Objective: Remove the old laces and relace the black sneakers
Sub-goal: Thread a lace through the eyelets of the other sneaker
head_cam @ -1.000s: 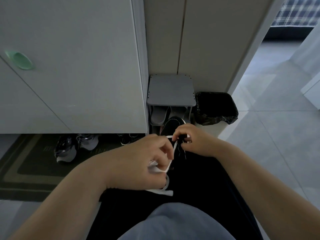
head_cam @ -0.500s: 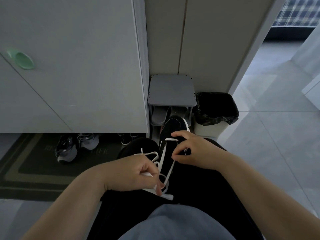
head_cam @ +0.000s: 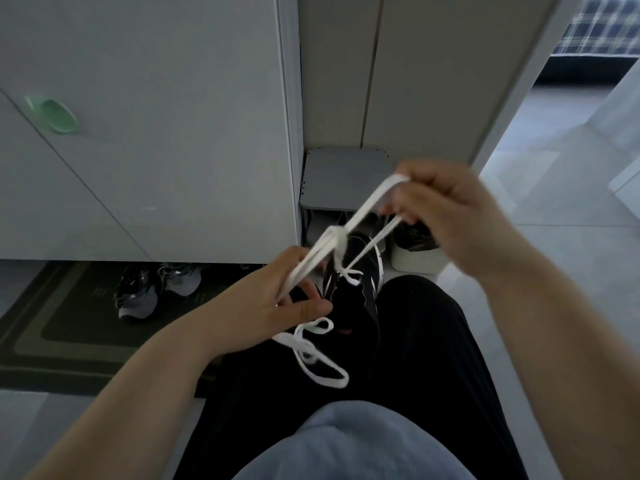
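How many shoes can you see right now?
3 clearly: the black sneaker on the lap, plus a dark shoe and a grey shoe side by side on the mat under the cabinet. Others may be hidden in the rack beyond.

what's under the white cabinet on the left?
Two grey sneakers sit on a dark mat in the gap under the cabinet. The gap's depth is in shadow; the left hand covers its right end.
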Motion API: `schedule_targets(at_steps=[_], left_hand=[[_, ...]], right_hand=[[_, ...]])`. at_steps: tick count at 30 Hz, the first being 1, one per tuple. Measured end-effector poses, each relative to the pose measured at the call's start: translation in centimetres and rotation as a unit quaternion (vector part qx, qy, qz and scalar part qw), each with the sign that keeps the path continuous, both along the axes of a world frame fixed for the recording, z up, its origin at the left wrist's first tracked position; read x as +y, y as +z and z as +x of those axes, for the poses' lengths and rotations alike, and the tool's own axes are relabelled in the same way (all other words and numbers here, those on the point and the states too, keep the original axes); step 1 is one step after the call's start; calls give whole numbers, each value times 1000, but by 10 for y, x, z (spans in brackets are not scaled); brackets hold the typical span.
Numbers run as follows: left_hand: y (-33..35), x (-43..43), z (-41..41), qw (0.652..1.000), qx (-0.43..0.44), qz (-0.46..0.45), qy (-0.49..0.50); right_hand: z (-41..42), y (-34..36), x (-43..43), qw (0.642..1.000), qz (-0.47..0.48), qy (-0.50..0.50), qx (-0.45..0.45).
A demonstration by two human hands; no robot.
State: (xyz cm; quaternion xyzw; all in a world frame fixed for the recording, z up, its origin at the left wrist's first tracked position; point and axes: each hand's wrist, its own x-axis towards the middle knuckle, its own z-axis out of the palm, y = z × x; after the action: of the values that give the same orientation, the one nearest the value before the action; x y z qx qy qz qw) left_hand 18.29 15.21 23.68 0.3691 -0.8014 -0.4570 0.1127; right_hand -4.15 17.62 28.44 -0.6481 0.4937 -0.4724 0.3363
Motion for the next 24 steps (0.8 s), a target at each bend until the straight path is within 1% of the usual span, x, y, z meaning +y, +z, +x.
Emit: schedule_targets(at_steps=[3, 6, 8, 9, 11, 12, 14, 15, 16, 17, 18, 19, 20, 21, 22, 23, 24], left_hand=[[-5, -2, -3, 1000, 7, -7, -19], [-6, -7, -4, 1000, -5, -13, -17], [-7, -14, 0, 1000, -22, -15, 11], [-7, -19, 4, 998, -39, -33, 26], [-10, -29, 12, 994, -73, -58, 57], [-11, -34, 18, 993, -77, -49, 76], [-16, -41, 29, 989, -85, -20, 118], [-20, -44, 34, 987, -95, -11, 131], [-24, -45, 36, 984, -113, -8, 136], [-28, -46, 38, 981, -137, -11, 133], [-32, -45, 39, 978, -165, -16, 129], [-35, -45, 39, 974, -185, -20, 128], [-38, -45, 39, 971, -196, -23, 133], [-40, -44, 40, 969, -199, -30, 143], [-40, -44, 40, 967, -197, -46, 157], [-39, -43, 41, 966, -180, -65, 173], [-37, -42, 40, 967, -144, -75, 197]], right_hand=[[-18, 26, 11, 994, -52, 3, -94], [-36, 33, 28, 992, -63, 8, -106], [-50, 28, 40, 992, -47, -9, -113], [-56, 22, 46, 992, -36, -26, -116], [-65, 7, 58, 988, -11, -96, -120], [-68, -3, 63, 980, 2, -146, -134], [-72, -22, 71, 951, 25, -235, -200], [-72, -30, 75, 939, 37, -253, -229], [-70, -38, 78, 937, 54, -259, -229], [-68, -46, 80, 944, 76, -264, -182], [-65, -55, 80, 955, 100, -265, -85], [-63, -64, 79, 958, 128, -253, 34], [-61, -73, 79, 949, 155, -235, 140], [-59, -80, 78, 931, 179, -217, 230], [-56, -87, 77, 912, 191, -200, 301], [-55, -93, 76, 899, 192, -184, 348], [-52, -96, 74, 894, 183, -170, 372]])
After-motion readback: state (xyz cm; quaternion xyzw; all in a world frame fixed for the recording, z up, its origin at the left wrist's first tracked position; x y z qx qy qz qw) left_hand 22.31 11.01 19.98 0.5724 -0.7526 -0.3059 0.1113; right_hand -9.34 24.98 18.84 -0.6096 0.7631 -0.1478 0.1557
